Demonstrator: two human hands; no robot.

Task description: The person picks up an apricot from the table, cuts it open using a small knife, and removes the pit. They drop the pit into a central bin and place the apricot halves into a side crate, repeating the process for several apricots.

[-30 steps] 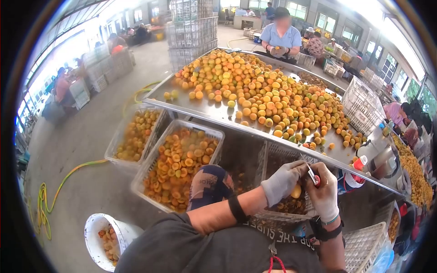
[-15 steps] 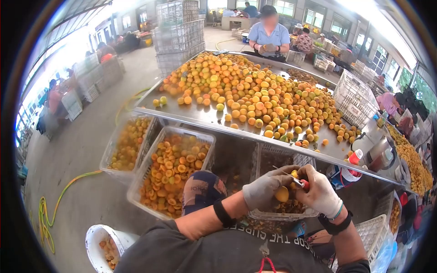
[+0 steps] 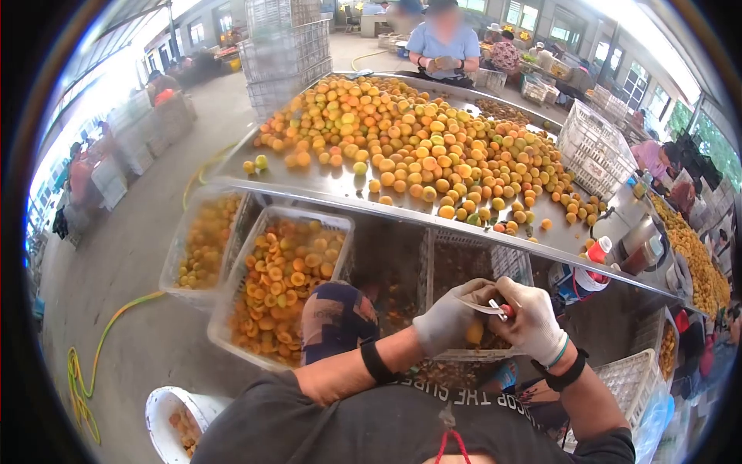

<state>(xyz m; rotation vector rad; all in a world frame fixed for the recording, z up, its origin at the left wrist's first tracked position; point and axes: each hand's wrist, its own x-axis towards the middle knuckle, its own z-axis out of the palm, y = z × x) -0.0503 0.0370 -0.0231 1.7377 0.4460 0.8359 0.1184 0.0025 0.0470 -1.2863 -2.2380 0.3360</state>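
Head camera view: the right hand (image 3: 532, 323), in a pale knit glove, is curled closed around a small knife with a red handle and a narrow light blade (image 3: 506, 312), which points toward the other hand. The left hand (image 3: 447, 320), in a greyish knit glove, has its fingers bent close to that blade; how tightly they close, and on what, I cannot tell. Just below those fingers shows a smooth, round, yellow-orange apricot (image 3: 474, 332), above a plastic mesh-walled crate (image 3: 519, 267) with dark scraps in it; whether the left hand grips this fruit is unclear.

The apricot looks light and fairly soft, so hard pressure would probably bruise it or split its skin. Whole, it should sit steadily in knit fabric; cut and wet, it would likely turn slippery. It is best cradled at its rounded sides, with fingertips away from the blade's path. The knife seems light and stiff, and belongs in the hand by its red handle only.

Many more whole orange-yellow apricots (image 3: 417, 143) lie heaped on a flat, shiny metal table (image 3: 286, 179) in front. Halved orange apricots (image 3: 286, 290), which look easier to crush, fill a translucent white plastic crate (image 3: 222, 331) beside the person's knee.
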